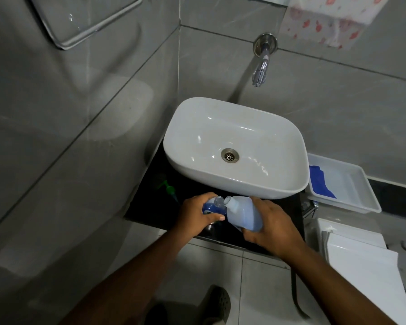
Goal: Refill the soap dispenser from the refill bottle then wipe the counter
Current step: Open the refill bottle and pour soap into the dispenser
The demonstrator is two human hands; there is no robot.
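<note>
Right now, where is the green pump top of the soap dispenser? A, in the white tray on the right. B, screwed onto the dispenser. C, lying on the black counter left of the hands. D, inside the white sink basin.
C: the green pump top lies on the black counter, left of the left hand, which holds the open-necked soap dispenser.

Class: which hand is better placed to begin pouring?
Right hand: it grips the tilted translucent refill bottle, spout beside the blue soap dispenser's open neck; the left hand steadies it.
</note>
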